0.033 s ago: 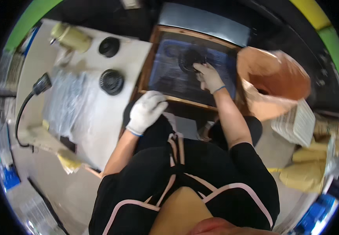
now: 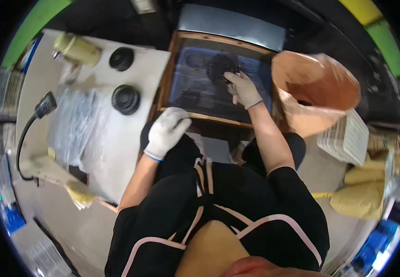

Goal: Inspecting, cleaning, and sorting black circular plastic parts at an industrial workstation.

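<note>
A wooden-framed dark mesh screen [image 2: 200,99] lies in front of me, with blue showing through from beneath. Over it is a black round ribbed part [image 2: 219,69], dim against the mesh. My right hand [image 2: 245,89], in a white glove, has its fingers closed at the right edge of this part. A thin dark piece shows by the fingertips; what they grip is too small to make out. My left hand [image 2: 166,131], also gloved, rests by my knee with loosely curled fingers at the near left corner of the frame, holding nothing visible.
On the white table [image 2: 112,138] at left are two black round parts [image 2: 126,99], a yellowish thermos [image 2: 77,50], clear plastic bags [image 2: 73,127] and a gooseneck lamp [image 2: 45,105]. At right stand a copper-coloured bag-lined bin [image 2: 317,87] and white stacked baskets [image 2: 345,138].
The whole view has shifted slightly, so the table, frame and bin sit a little further left. Both hands stay in nearly the same places relative to the frame.
</note>
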Action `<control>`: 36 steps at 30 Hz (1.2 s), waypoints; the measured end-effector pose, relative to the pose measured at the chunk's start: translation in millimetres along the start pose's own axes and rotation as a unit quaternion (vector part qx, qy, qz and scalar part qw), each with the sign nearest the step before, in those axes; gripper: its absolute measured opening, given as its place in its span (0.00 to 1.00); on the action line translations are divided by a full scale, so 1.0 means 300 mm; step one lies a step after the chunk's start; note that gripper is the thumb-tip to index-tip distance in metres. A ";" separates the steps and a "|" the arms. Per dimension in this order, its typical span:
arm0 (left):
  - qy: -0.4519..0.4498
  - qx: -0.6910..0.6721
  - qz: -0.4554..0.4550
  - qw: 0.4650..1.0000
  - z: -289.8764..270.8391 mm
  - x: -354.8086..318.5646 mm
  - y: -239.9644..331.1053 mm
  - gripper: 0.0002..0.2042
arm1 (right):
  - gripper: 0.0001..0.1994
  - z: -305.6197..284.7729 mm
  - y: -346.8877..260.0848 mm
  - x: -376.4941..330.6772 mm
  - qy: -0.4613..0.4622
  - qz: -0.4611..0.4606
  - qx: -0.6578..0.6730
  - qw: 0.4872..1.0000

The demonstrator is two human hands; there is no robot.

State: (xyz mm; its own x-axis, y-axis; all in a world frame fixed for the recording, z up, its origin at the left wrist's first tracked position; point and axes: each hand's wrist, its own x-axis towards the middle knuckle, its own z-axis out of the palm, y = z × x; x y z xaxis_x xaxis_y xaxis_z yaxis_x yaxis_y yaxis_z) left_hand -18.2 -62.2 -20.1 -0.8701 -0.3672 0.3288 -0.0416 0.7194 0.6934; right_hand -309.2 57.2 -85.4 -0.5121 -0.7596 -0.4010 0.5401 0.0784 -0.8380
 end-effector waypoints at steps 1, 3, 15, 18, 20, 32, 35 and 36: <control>0.015 -0.081 -0.074 0.994 0.033 0.006 -0.003 0.09 | 0.21 0.006 -0.059 -0.067 0.019 -0.011 0.000 1.000; 0.018 -0.163 -0.141 0.976 0.081 0.051 0.025 0.11 | 0.18 0.061 -0.211 -0.242 0.004 0.009 -0.210 0.978; 0.086 -0.518 -0.262 0.810 0.060 0.158 0.225 0.10 | 0.16 0.101 -0.260 -0.576 0.080 -0.176 -0.316 0.929; 0.098 -0.500 -0.266 0.818 0.017 0.148 0.306 0.11 | 0.15 0.022 -0.295 -0.589 0.075 -0.243 0.049 0.966; 0.088 -0.481 -0.260 0.832 0.004 0.142 0.315 0.10 | 0.19 -0.066 -0.314 -0.528 -0.023 -0.213 0.409 0.887; 0.059 -0.442 -0.185 0.876 -0.066 0.109 0.383 0.08 | 0.13 0.294 -0.309 -0.690 -0.061 -0.175 -0.233 0.954; 0.109 -0.510 -0.190 0.832 -0.085 0.094 0.413 0.08 | 0.13 0.299 -0.300 -0.686 -0.036 -0.115 -0.206 0.971; 0.104 -0.492 -0.178 0.845 -0.090 0.085 0.403 0.08 | 0.13 0.306 -0.299 -0.688 -0.020 -0.087 -0.175 0.981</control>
State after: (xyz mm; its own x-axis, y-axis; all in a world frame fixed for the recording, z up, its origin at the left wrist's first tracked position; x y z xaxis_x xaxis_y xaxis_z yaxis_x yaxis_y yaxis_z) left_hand -32.1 -0.5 89.6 -0.7786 -0.6272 0.0206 0.2352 -0.2613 0.9362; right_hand -190.6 147.6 106.3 -0.5463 -0.8048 -0.2318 0.1814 0.1565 -0.9709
